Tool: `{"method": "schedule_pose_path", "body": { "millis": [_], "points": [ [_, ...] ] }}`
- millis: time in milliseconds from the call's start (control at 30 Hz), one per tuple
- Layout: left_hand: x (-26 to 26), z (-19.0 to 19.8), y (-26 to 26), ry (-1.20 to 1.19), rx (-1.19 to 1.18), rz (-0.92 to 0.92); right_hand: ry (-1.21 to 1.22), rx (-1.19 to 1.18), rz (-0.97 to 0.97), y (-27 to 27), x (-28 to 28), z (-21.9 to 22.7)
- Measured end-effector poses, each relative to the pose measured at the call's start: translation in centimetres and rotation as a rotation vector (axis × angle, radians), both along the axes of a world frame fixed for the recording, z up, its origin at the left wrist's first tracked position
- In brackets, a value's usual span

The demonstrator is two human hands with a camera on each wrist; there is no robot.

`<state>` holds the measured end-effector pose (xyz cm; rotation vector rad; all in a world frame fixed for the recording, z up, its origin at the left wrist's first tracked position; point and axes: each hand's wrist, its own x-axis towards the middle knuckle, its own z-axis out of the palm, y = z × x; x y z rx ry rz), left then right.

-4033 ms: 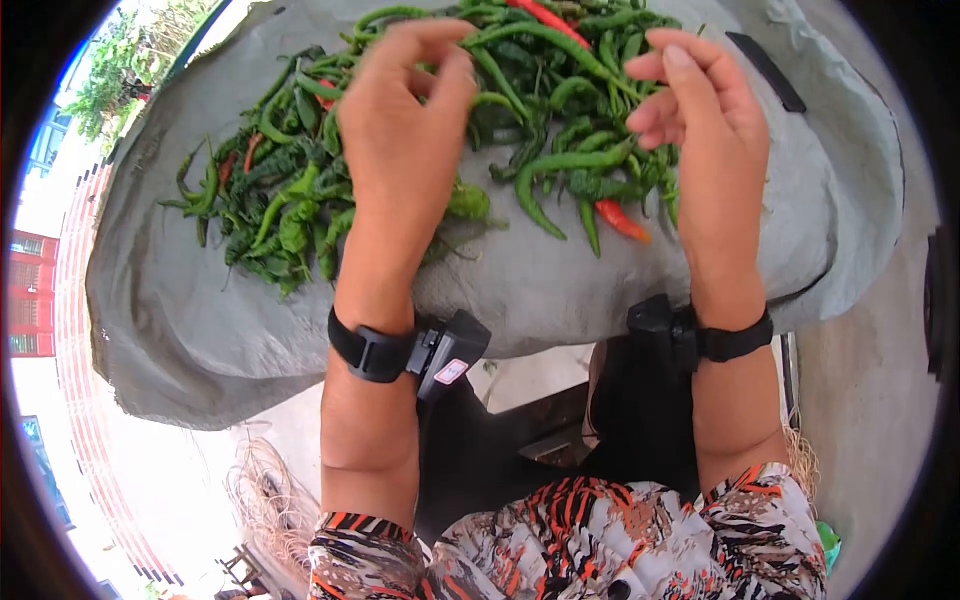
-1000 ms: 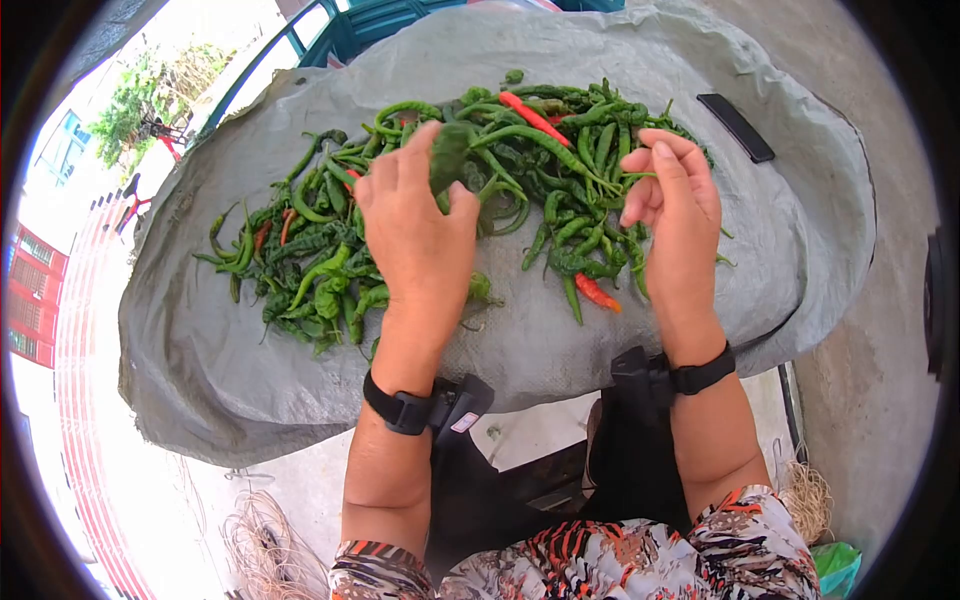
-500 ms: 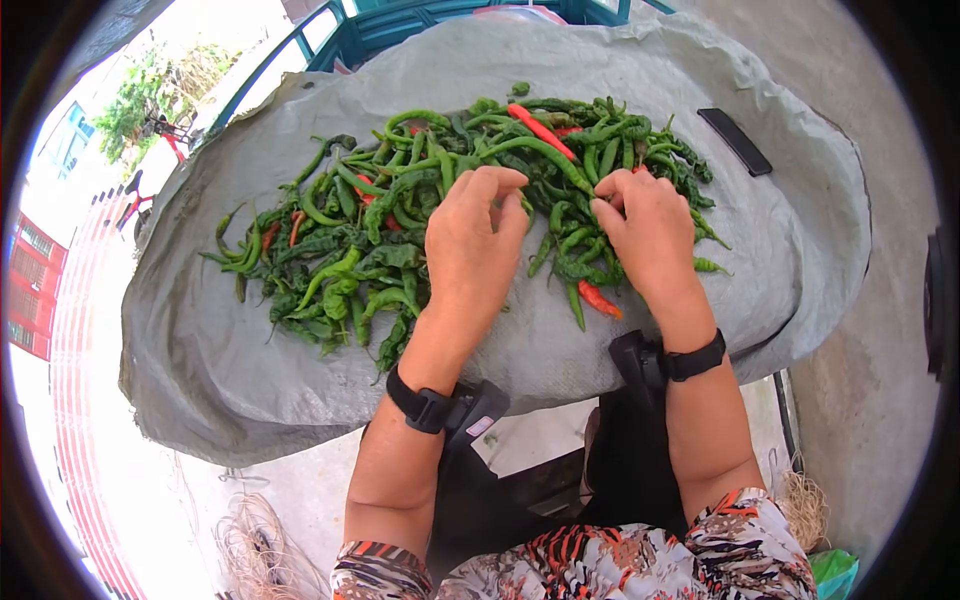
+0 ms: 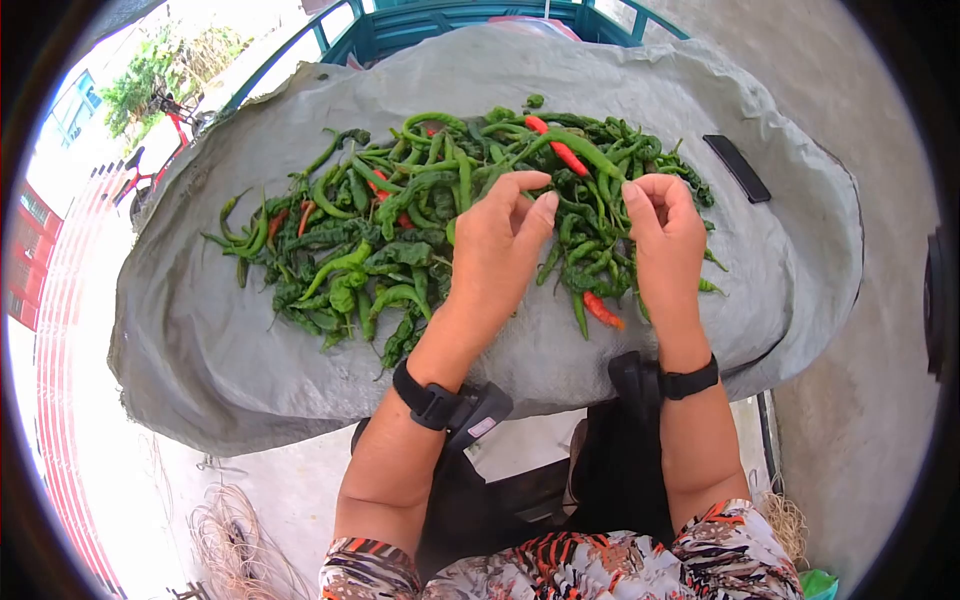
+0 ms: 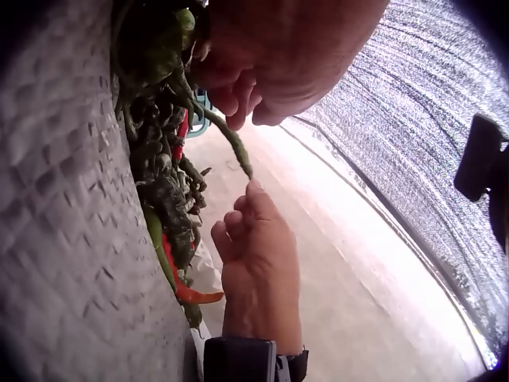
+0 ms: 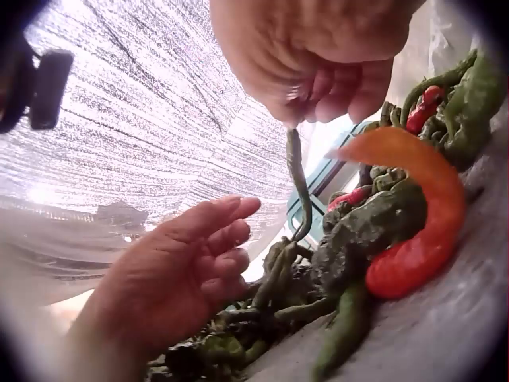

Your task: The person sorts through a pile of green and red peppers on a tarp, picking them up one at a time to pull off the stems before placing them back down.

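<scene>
A heap of long green chillies (image 4: pixel 400 230), with a few red ones mixed in, lies on a grey woven tarp (image 4: pixel 200 340). My right hand (image 4: pixel 640 195) hovers over the heap's right side. It pinches the tip of a thin green chilli (image 6: pixel 296 183), which hangs down into the pile. My left hand (image 4: pixel 535 200) is just left of it, fingers straight and relaxed, holding nothing I can see. In the left wrist view the same thin green chilli (image 5: pixel 231 143) runs under my left hand (image 5: pixel 238 103). A curved red chilli (image 6: pixel 421 231) lies at the heap's near edge.
A flat black object (image 4: pixel 737 168) lies on the tarp at the far right. A teal metal frame (image 4: pixel 400 20) stands behind the tarp. Loose straw (image 4: pixel 230 540) lies on the pale ground at lower left, and concrete is to the right.
Both hands have lifted slightly off the heap. The left hand's fingers have straightened, and the right hand now holds a thin green chilli up by its tip.
</scene>
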<state>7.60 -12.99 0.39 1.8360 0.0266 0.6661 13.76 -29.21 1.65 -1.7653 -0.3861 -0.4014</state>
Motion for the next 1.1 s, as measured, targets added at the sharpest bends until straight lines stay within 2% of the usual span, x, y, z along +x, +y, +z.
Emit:
{"method": "schedule_pose_path", "body": {
  "millis": [33, 133, 233, 333, 367, 400, 500, 567, 633, 733, 833, 933, 1067, 1100],
  "points": [
    [-0.1, 0.2, 0.0, 0.028, -0.016, -0.027, 0.024, 0.095, 0.059, 0.3, -0.7, 0.4],
    [-0.3, 0.7, -0.3, 0.059, -0.206, -0.113, 0.061, 0.11, 0.256, 0.9, -2.2, 0.4],
    [-0.7, 1.2, -0.1, 0.068, -0.323, -0.146, 0.028, -0.024, 0.448, 1.0, -2.7, 0.1],
    [-0.7, 1.3, 0.2, 0.052, -0.385, -0.074, -0.247, -0.162, 0.33, 0.9, -1.7, -0.1],
    [-0.6, 1.1, 0.4, 0.023, -0.336, -0.018, -0.34, -0.208, 0.289, 0.8, -1.3, -0.1],
    [-0.4, 0.9, 0.6, -0.007, -0.287, 0.037, -0.461, -0.361, 0.144, 0.7, -0.8, 0.0],
    [-0.3, 0.8, 0.8, -0.013, -0.153, 0.184, -0.574, -0.621, -0.053, -0.1, 1.1, -1.4],
    [0.0, 0.4, 0.6, -0.057, -0.11, 0.277, -0.525, -0.771, -0.085, -0.3, 1.4, -2.3],
    [0.1, 0.2, 0.6, -0.058, -0.133, 0.261, -0.517, -0.892, -0.108, -0.3, 1.5, -3.1],
    [0.1, 0.2, 0.6, -0.032, -0.185, 0.228, -0.499, -0.928, -0.131, 0.1, 1.4, -3.2],
    [0.3, -0.1, 0.9, 0.014, -0.189, 0.189, -0.458, -0.832, -0.124, 0.2, 1.7, -2.9],
    [0.2, 0.2, 0.6, -0.008, -0.254, 0.185, -0.515, -0.635, -0.164, 0.5, 1.6, -1.9],
    [0.1, 0.1, 0.4, -0.047, -0.245, 0.177, -0.29, 0.017, 0.058, 1.0, -0.1, -0.4],
    [0.2, 0.0, 0.5, -0.052, -0.221, 0.139, -0.22, 0.11, 0.122, 1.1, -0.3, -0.4]
  ]
}}
